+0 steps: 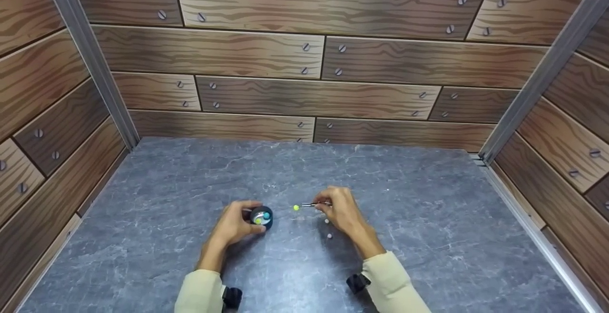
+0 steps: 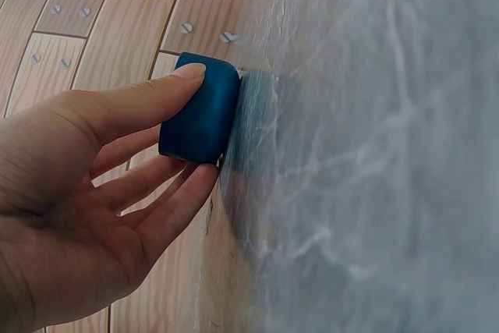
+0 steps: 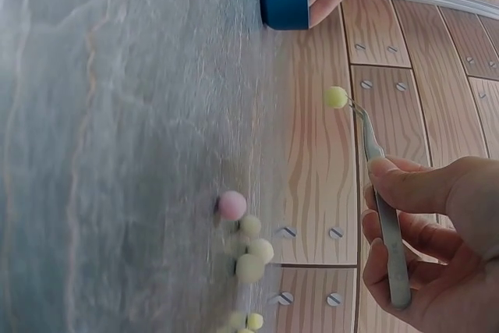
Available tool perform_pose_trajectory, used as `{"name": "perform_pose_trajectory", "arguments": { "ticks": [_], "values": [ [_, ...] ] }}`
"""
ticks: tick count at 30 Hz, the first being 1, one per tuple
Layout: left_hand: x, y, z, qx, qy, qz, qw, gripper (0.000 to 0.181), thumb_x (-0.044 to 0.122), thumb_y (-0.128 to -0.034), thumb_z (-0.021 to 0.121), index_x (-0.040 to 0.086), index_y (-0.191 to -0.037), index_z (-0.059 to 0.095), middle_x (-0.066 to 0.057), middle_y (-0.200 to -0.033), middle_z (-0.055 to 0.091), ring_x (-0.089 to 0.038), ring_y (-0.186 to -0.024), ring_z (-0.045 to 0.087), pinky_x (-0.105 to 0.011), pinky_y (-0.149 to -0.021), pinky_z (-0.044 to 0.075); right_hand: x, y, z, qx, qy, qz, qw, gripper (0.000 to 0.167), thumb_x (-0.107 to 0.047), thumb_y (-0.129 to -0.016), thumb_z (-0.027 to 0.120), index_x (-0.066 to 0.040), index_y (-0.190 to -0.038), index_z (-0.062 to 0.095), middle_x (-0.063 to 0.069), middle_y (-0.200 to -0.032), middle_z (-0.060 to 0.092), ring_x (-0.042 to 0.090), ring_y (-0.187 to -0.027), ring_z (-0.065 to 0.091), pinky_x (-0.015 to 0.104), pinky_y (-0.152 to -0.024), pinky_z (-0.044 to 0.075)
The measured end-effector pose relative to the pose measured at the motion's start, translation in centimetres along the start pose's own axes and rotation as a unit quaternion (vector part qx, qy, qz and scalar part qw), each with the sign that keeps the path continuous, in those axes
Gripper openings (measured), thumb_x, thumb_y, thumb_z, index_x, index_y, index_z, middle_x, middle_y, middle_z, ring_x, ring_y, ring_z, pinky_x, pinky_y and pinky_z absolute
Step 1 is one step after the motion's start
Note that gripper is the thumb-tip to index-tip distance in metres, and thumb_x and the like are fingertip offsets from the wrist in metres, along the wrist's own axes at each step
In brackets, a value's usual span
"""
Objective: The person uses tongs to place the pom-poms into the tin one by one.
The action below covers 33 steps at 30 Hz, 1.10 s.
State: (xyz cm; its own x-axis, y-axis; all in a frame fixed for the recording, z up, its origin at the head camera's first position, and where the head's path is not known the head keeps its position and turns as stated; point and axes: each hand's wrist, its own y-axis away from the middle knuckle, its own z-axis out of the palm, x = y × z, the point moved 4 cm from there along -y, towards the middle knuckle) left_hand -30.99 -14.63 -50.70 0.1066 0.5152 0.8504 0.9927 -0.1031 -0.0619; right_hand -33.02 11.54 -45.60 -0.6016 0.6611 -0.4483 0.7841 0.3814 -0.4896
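Note:
My left hand (image 1: 232, 225) holds a small dark blue cup (image 2: 204, 115) between thumb and fingers, its base on the tabletop. Inside the cup, the head view shows a blue ball (image 1: 266, 216) and a yellow-green ball (image 1: 258, 220). To the right, my right hand (image 1: 343, 210) pinches bent-tip metal tweezers (image 3: 392, 249). Their tips grip a small yellow ball (image 3: 335, 97) above the table, apart from the cup. Below the right hand lie small white balls (image 1: 329, 236). The right wrist view also has a pink ball (image 3: 232, 205) and several pale balls (image 3: 249, 268) on the surface.
The grey marbled tabletop (image 1: 200, 175) spreads around both hands. Wood-patterned walls (image 1: 266, 56) stand at the back and both sides, with metal posts (image 1: 537, 65) at the corners. Each forearm wears a black wrist device (image 1: 358, 283).

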Motion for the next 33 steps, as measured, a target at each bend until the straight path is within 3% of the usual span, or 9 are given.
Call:
{"name": "perform_pose_trajectory", "arguments": {
  "ticks": [33],
  "values": [
    [-0.1,-0.1,0.1,0.008,-0.003,-0.001,1.0000,0.058,0.000,-0.0729,0.091,0.002,-0.127,0.071,-0.021,-0.123,0.073,-0.035,-0.111,0.072,-0.050,-0.099,0.055,-1.6,-0.6,2.5,-0.013,-0.025,-0.002,0.9996,0.006,0.000,-0.081,0.082,-0.003,-0.086,0.081,0.011,-0.084,0.078,0.025,-0.077,0.074,0.035,-0.071,0.061]
  ]
}}
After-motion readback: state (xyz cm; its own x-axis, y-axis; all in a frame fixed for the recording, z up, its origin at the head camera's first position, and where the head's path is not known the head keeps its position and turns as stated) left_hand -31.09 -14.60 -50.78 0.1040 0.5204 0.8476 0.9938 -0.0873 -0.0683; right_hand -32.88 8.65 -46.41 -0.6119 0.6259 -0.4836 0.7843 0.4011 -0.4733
